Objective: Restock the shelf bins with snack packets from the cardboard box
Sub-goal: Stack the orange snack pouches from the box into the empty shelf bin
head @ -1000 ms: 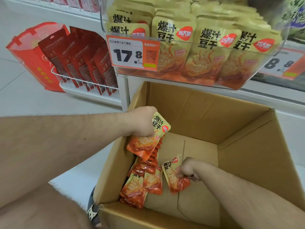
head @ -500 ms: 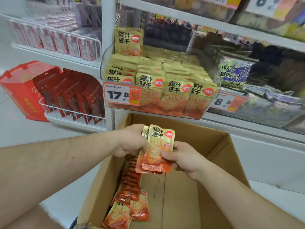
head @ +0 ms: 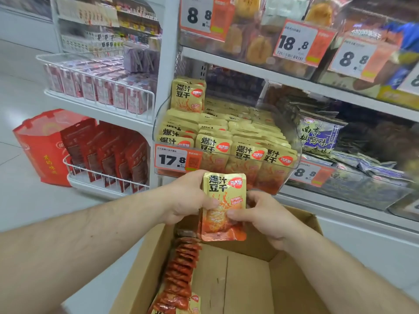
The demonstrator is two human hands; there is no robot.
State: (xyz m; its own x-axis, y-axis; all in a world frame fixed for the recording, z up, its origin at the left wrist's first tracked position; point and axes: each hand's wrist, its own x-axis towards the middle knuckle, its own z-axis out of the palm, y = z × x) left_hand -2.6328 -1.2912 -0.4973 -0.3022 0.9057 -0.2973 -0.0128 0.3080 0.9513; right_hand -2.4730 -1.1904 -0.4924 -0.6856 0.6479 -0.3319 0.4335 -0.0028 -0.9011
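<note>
Shop shelf bin (head: 292,141) behind, left hand (head: 188,200) and right hand (head: 265,214) both pinching snack packets (head: 223,207)

The brown cardboard box (head: 238,279) is cut off by the bottom edge, as is the row of orange-red snack packets (head: 181,268) along its left wall. The upper-left background shelves (head: 108,23) are blurred, their labels unreadable. How many gold packets (head: 223,207) both hands hold cannot be told.

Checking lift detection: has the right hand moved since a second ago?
Yes. The right hand rose from the cardboard box floor to above its rim, now pinching the packet.
</note>
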